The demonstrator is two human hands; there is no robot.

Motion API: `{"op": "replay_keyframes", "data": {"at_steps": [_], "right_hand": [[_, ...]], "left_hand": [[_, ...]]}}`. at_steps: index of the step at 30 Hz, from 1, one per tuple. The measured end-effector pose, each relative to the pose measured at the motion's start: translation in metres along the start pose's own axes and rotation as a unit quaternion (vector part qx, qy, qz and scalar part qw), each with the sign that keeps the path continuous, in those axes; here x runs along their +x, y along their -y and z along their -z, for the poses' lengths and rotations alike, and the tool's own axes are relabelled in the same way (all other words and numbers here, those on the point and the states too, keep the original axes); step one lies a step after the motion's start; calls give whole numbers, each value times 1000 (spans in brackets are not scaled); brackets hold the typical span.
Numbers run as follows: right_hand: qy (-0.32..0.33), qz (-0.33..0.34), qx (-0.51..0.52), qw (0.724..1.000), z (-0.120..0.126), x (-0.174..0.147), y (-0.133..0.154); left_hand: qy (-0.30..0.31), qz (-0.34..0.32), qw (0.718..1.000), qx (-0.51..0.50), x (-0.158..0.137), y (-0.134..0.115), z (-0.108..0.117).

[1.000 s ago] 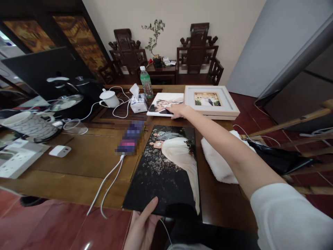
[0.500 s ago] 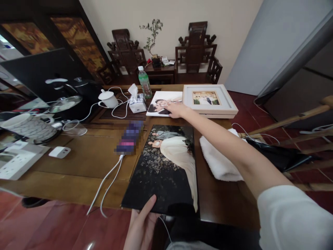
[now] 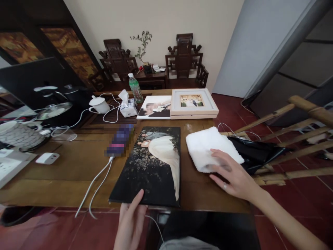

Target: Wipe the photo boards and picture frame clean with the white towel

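Extending beyond left grip (image 3: pixel 133 211), dark photo panel (image 3: pixel 153 166)

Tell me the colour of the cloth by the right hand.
The cloth is white, showing best in the head view.

a dark rectangular photo panel (image 3: pixel 145 173), picture side up, is at the surface's (image 3: pixel 70 170) near edge; a fluffy white cloth (image 3: pixel 200 146) lies beside it.

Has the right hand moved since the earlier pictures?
Yes: against the table, the right hand has come nearer and rightward, from the white-edged photo to the white cloth.
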State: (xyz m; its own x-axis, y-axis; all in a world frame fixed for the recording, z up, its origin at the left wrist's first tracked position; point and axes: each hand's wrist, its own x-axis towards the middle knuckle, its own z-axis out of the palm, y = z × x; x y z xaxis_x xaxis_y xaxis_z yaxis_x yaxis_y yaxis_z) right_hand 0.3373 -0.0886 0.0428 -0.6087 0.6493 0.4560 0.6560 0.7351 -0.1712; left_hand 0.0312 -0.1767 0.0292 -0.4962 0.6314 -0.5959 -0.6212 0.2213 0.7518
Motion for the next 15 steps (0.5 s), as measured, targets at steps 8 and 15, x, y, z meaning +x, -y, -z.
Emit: {"op": "replay_keyframes", "data": {"at_steps": [8,15], "right_hand": [[64,-72,-142,985,-25,19,19],[-21,-72,-117,990,-36,28,8]], "left_hand": [[60,-44,996,-40,3,0,-7],[69,-41,993,-92,12,2,-6]]}}
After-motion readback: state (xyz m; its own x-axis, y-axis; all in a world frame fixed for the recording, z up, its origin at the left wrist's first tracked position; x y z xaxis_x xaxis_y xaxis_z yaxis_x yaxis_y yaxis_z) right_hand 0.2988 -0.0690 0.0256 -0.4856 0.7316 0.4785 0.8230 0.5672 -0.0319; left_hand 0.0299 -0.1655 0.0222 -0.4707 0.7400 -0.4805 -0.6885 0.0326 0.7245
